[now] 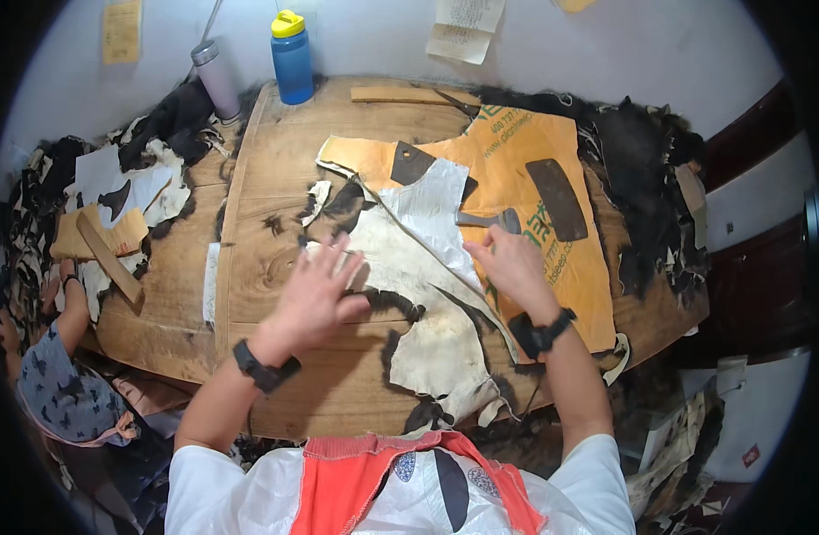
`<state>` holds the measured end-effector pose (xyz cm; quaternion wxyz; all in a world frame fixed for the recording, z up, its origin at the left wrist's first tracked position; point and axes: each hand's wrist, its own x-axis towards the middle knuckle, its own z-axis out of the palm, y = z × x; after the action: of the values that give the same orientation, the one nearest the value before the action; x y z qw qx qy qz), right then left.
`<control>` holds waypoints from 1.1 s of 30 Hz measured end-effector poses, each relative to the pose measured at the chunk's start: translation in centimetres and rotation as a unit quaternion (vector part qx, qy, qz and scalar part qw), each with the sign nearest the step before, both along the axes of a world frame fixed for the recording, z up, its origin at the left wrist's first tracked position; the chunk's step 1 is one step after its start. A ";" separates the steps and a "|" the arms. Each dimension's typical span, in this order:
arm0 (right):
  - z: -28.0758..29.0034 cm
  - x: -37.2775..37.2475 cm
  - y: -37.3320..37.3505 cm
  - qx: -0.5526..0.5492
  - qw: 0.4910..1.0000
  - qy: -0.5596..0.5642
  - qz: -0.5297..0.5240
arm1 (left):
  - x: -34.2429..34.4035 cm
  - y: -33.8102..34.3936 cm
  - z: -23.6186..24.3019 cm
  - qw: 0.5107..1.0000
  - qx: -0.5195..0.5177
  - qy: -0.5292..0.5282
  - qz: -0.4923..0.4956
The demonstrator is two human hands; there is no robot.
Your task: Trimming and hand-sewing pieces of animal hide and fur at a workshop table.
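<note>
My left hand (316, 292) is over the left side of a pale hide piece (427, 343) with dark fur edges, its fingers spread. My right hand (516, 272) has its thumb and fingers drawn together above the right edge of a whitish sheet (436, 214); what they pinch, if anything, is hidden. Right at its knuckles is a small grey tool (489, 219) with a flared end; I cannot tell whether the hand holds it. Beneath lies an orange printed paper pattern (565, 303), bearing a dark curved plate (556, 200) and a dark holed plate (412, 164).
A wooden strip (400, 94) and scissors (458, 103) lie at the table's back, near a blue bottle (292, 67) and a pinkish flask (216, 82). Dark fur scraps (641, 187) heap at the right. Another person's arm (70, 312) reaches in at far left, by a wooden slat (109, 255).
</note>
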<state>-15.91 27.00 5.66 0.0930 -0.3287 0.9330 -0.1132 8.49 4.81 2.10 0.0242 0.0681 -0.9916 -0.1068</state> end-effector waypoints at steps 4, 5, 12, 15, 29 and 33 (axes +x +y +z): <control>-5.7 -4.8 -0.4 -0.131 0.914 0.342 0.173 | 0.2 2.0 -1.9 0.997 0.043 -0.064 -0.001; -6.4 -5.8 -0.2 -0.110 0.943 0.250 0.192 | 0.3 1.9 -2.0 0.997 0.043 -0.060 0.004; -4.2 -3.9 -2.1 -0.027 0.988 0.151 -0.014 | 1.0 2.3 -1.7 0.998 0.046 -0.025 0.042; -5.2 -1.5 -2.0 -0.177 0.962 -0.208 0.026 | 1.5 1.3 -2.1 0.978 0.161 0.076 0.107; -5.3 9.8 -8.5 -0.107 0.904 0.124 0.395 | 2.3 -3.4 -2.9 0.758 0.540 0.049 0.363; -5.7 10.2 -9.1 -0.120 0.926 0.078 0.349 | 1.9 -3.4 -2.5 0.775 0.518 0.029 0.362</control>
<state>-5.72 17.89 -0.02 0.0137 -0.6503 0.7427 -0.1591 10.40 1.41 -0.40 0.0511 0.4208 -0.6877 -0.5893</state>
